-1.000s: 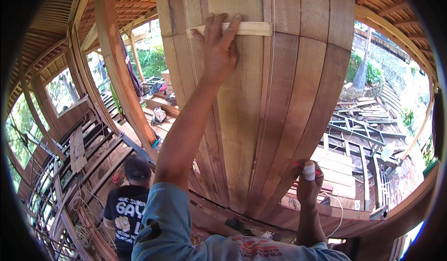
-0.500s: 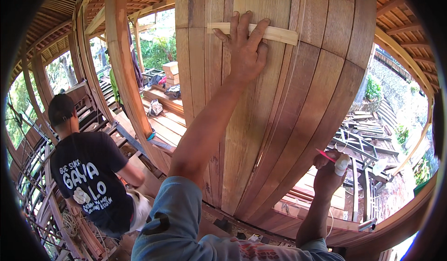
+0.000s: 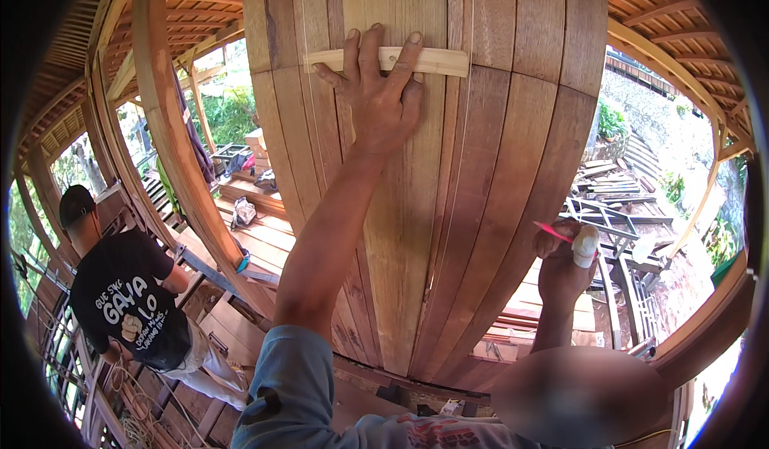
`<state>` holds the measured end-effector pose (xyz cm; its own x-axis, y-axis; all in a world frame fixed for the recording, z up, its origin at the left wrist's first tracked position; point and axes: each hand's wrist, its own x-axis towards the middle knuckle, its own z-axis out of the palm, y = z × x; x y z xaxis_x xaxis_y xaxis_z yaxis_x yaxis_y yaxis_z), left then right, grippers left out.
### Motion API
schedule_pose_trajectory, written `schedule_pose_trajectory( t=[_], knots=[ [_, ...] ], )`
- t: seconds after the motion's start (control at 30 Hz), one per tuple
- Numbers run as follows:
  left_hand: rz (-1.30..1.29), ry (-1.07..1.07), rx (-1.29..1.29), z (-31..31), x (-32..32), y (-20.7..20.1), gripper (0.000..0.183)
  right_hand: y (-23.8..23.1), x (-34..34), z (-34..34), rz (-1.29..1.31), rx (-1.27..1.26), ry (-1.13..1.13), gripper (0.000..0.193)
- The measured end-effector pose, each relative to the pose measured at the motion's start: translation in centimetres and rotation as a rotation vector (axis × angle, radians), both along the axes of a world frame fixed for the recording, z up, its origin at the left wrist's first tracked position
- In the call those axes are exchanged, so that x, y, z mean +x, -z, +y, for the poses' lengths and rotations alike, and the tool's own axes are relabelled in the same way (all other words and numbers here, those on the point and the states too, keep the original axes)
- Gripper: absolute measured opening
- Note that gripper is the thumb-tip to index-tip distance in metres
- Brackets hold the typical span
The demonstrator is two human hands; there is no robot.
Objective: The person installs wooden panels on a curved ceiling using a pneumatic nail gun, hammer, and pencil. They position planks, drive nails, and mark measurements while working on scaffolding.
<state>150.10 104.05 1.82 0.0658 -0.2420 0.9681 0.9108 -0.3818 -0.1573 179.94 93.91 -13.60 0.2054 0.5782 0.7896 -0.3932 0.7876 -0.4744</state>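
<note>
My left hand (image 3: 380, 96) lies with spread fingers over a pale, narrow wooden strip (image 3: 443, 60), pressing it crosswise against a tall panel of wooden planks (image 3: 400, 233). Long thin pale lines run down the panel on both sides of the strip. Low on the right, away from the panel's edge, my right hand (image 3: 561, 269) is closed around a thin pink pencil-like stick (image 3: 551, 230), its tip pointing left. Something white and rounded (image 3: 585, 246) sits on that hand; whether it is a finger wrapping or a held object is unclear. A blurred patch hides part of the right forearm.
On the left, a person (image 3: 128, 297) in a black shirt and cap faces away beside stacked timber and ropes. A wooden post (image 3: 172, 112) rises between us. Planks (image 3: 256, 245) lie on the far floor. Metal frames (image 3: 609, 225) and scrap wood lie lower right.
The view has shifted, so the panel, the strip and my left hand sit further left in the picture. My left hand keeps its place on the strip. The person at left stands more upright.
</note>
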Motion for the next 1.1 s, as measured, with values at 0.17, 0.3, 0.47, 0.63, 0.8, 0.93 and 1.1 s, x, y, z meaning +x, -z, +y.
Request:
schedule_pose_trajectory(
  t=[0.17, 0.3, 0.47, 0.63, 0.8, 0.93, 1.1],
  knots=[
    [0.019, -0.038, 0.02, -0.1, 0.1, -0.3, 0.05, -2.0, -0.4, 0.4, 0.084, 0.086, -0.119, 0.027],
    [0.011, -0.044, 0.016, -0.5, 0.9, 0.8, 0.051, -1.8, -0.4, 1.7, 0.163, 0.002, -0.057, 0.04],
    [0.012, -0.028, -0.002, -0.8, 1.0, 0.8, 0.056, -6.7, -2.7, 1.7, 0.117, 0.192, -0.203, 0.034],
    [0.036, -0.017, 0.028, -1.3, 3.1, 1.7, 0.054, -8.5, -2.2, 3.9, 0.212, 0.212, -0.063, 0.041],
    [0.059, -0.028, 0.021, -1.9, 4.6, 2.4, 0.051, -9.6, -2.0, 4.5, 0.214, 0.199, -0.135, 0.033],
    [0.049, -0.046, -0.003, -2.5, 5.1, 2.6, 0.051, -11.1, -2.6, 3.2, 0.247, 0.197, -0.143, 0.03],
    [0.052, -0.048, -0.001, -3.7, 5.5, 2.6, 0.052, -11.0, -2.9, 3.5, 0.254, 0.21, -0.096, 0.025]
  ],
)
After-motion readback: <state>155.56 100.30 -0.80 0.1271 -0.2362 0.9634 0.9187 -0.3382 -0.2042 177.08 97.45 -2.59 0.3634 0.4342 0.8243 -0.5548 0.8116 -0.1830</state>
